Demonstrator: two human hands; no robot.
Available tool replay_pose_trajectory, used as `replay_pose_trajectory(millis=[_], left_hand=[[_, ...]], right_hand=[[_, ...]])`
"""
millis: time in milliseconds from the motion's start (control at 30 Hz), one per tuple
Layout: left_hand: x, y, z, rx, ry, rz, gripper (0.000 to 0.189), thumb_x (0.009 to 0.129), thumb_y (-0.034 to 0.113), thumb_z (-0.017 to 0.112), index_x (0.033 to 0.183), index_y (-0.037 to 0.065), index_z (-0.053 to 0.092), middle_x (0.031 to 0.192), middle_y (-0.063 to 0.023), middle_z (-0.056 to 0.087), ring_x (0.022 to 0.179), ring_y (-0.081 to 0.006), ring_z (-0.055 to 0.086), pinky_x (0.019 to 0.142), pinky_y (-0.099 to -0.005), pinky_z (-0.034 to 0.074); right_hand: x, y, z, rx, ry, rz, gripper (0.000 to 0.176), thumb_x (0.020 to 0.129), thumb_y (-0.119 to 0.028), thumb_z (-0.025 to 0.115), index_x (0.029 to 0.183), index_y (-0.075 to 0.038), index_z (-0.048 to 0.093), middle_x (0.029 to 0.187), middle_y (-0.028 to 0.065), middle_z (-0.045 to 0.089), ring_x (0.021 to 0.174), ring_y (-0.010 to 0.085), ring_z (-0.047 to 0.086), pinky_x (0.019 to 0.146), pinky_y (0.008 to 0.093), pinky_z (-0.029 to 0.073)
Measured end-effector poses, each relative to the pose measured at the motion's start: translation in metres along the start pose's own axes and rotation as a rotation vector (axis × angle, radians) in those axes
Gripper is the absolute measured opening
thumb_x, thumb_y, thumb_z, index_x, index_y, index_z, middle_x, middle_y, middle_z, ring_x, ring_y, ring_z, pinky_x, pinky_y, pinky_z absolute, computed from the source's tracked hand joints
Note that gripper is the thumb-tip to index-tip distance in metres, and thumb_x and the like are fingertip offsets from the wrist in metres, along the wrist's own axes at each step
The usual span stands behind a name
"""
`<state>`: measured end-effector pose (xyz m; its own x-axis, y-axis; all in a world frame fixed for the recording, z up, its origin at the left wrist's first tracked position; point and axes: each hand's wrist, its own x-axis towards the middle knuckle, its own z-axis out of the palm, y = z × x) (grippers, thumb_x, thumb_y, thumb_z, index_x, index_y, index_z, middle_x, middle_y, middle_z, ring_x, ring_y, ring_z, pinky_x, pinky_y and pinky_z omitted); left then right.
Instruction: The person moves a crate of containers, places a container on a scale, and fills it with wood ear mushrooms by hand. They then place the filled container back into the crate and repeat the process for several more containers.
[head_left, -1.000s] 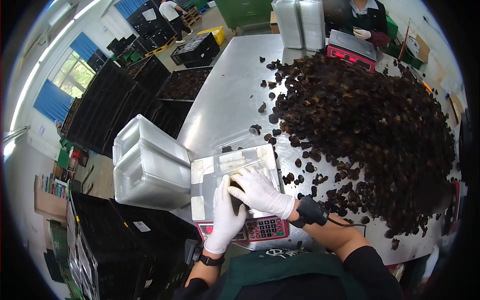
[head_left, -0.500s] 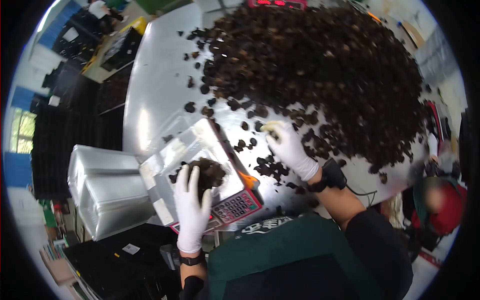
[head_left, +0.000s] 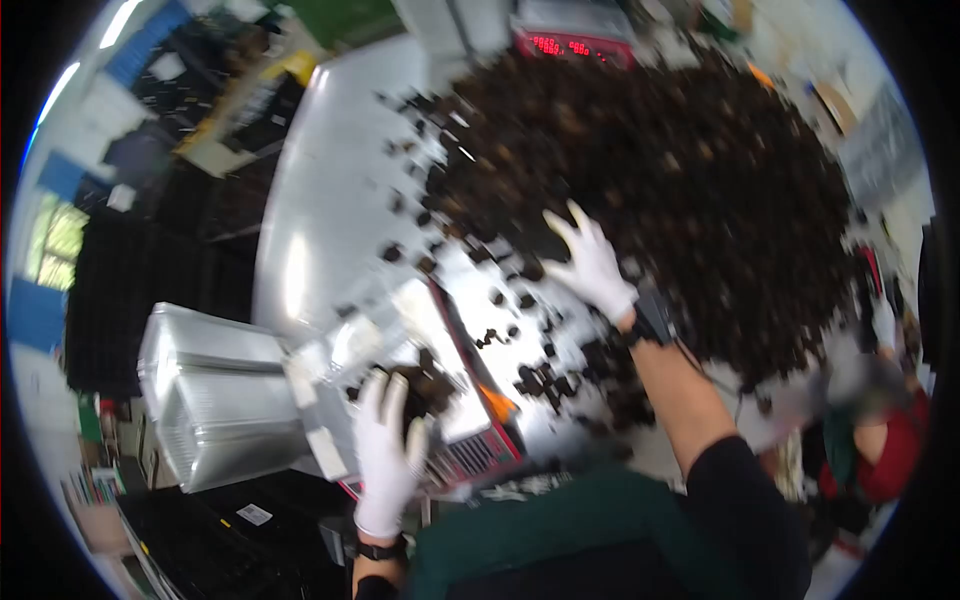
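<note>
A wide heap of dark brown, shrivelled pieces that look like dried mushrooms [head_left: 650, 140] covers much of the metal table [head_left: 320, 190]. Over the heap's near left edge is my right hand [head_left: 597, 272], white-gloved, fingers spread, with nothing visible in it. My left hand [head_left: 386, 475], gloved too, has its fingers extended at the side of a small pile of the same pieces [head_left: 432, 390]. That pile lies on the red-edged weighing scale [head_left: 470, 455], apparently in a clear plastic container; motion blur hides whether the left fingertips touch it.
Stacked clear plastic boxes [head_left: 225, 400] stand left of the scale. An orange object [head_left: 498, 404] lies by its right edge. A second scale with a lit red display [head_left: 570, 46] is behind the heap. Another person in a red sleeve [head_left: 890, 455] is at the far right.
My right hand has moved up and forward from the loose pieces onto the heap's edge, and its fingers have spread. My left hand stays by the small pile. The camera view has shifted slightly.
</note>
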<state>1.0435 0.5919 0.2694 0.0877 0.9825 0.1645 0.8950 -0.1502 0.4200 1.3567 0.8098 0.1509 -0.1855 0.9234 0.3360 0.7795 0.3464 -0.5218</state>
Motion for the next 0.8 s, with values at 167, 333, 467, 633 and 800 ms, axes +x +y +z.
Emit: replay_pose_trajectory(millis=[167,333,467,633,800], left_hand=[[-0.001,0.002,-0.006,0.027,-0.028,-0.059,0.061,0.084,0.019,0.070,0.140,0.003,0.051,0.144,-0.0254,0.045,0.133,-0.0434,0.043,0.110,-0.0496,0.036],[-0.003,0.000,-0.004,0.035,-0.014,-0.061,0.061,0.086,0.023,0.069,0.142,0.005,0.049,0.145,-0.0247,0.044,0.134,-0.0431,0.042,0.111,-0.0514,0.034],[-0.003,0.002,-0.005,0.059,-0.006,-0.039,0.061,0.084,0.019,0.070,0.140,0.003,0.051,0.144,-0.0255,0.044,0.133,-0.0438,0.043,0.110,-0.0490,0.035],[0.001,0.008,-0.007,-0.009,0.058,-0.054,0.064,0.079,0.008,0.071,0.139,0.001,0.050,0.145,-0.0241,0.044,0.134,-0.0434,0.042,0.113,-0.0478,0.033],[-0.007,0.002,-0.001,0.043,0.128,-0.106,0.066,0.080,-0.001,0.067,0.143,0.003,0.047,0.150,-0.0215,0.040,0.137,-0.0389,0.041,0.114,-0.0439,0.034]], right_hand=[[0.008,0.009,0.030,0.006,0.036,0.030,0.036,0.075,-0.014,0.078,0.109,-0.013,0.070,0.124,0.0143,0.057,0.109,0.0361,0.057,0.088,0.0436,0.052],[0.010,0.005,0.006,0.044,0.031,0.060,0.011,0.075,-0.016,0.073,0.084,-0.010,0.071,0.089,0.0090,0.063,0.083,0.0309,0.065,0.072,0.0410,0.054],[0.003,0.011,-0.009,0.346,-0.073,0.322,0.010,0.080,-0.016,0.072,0.084,-0.007,0.070,0.082,0.0023,0.064,0.076,0.0185,0.064,0.068,0.0318,0.052],[-0.012,-0.012,-0.041,1.737,-0.407,0.791,0.029,0.101,-0.030,0.054,0.116,-0.009,0.066,0.101,0.0042,0.072,0.072,0.0095,0.062,0.048,0.0201,0.040],[-0.036,-0.026,-0.035,2.009,-0.585,0.754,0.041,0.101,-0.033,0.056,0.131,-0.004,0.059,0.117,0.0109,0.068,0.083,0.0112,0.062,0.050,0.0217,0.043]])
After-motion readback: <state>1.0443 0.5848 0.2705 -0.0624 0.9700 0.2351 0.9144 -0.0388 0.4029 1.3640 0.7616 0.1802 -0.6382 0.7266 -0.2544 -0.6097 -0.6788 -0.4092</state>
